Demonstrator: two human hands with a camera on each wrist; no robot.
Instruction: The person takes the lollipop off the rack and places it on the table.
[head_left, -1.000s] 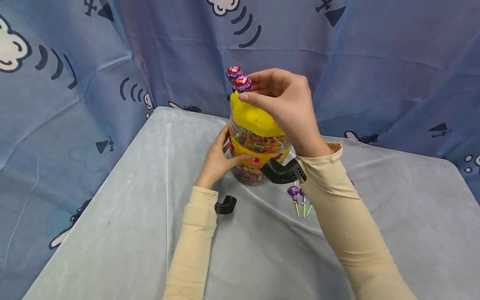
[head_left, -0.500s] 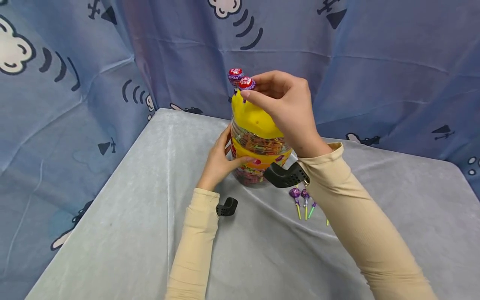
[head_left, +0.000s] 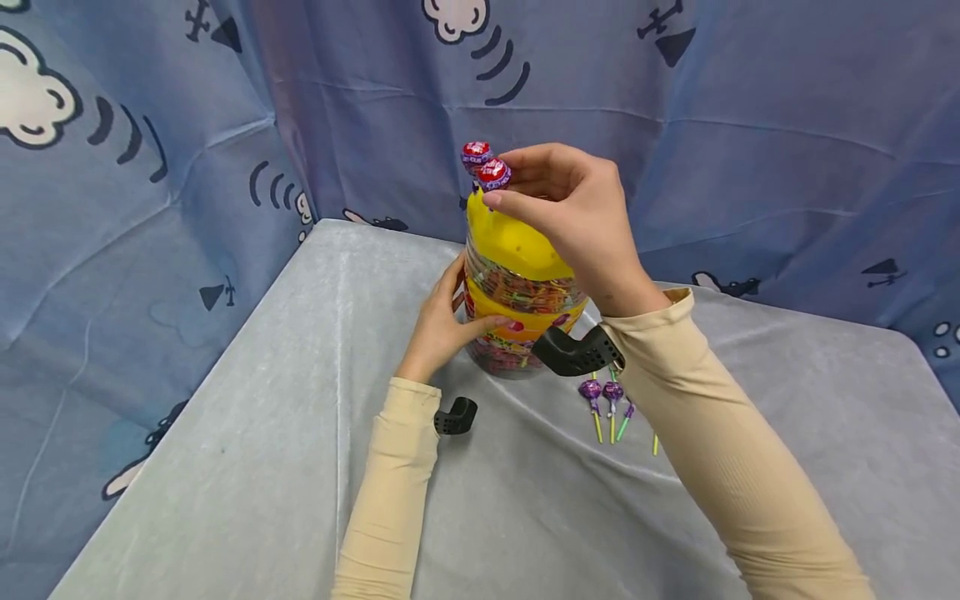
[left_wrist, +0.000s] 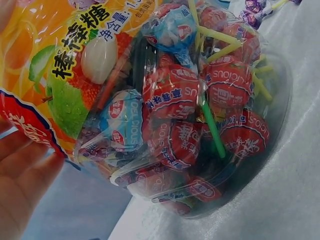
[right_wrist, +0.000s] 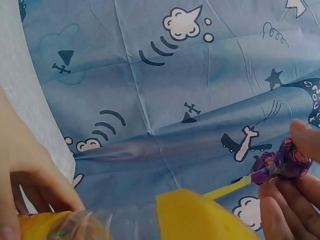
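My left hand grips the side of a clear plastic jar, its thumb across the yellow label. Through the jar wall in the left wrist view, red and blue wrapped lollipops show. A yellow lid with small holes tops the jar. Above it, my right hand pinches a red and purple wrapped lollipop by its head. A second lollipop stands right behind that one. In the right wrist view a yellow stick runs from the lollipops down to the lid.
Several purple lollipops lie on the grey cloth-covered table to the right of the jar, partly hidden by the right forearm. A blue patterned curtain hangs behind and to the left of the table.
The whole head view has shifted slightly. The pinched lollipop sits a little lower beside the other one. More of the lollipops on the table shows beside the right sleeve. Left hand keeps its hold.
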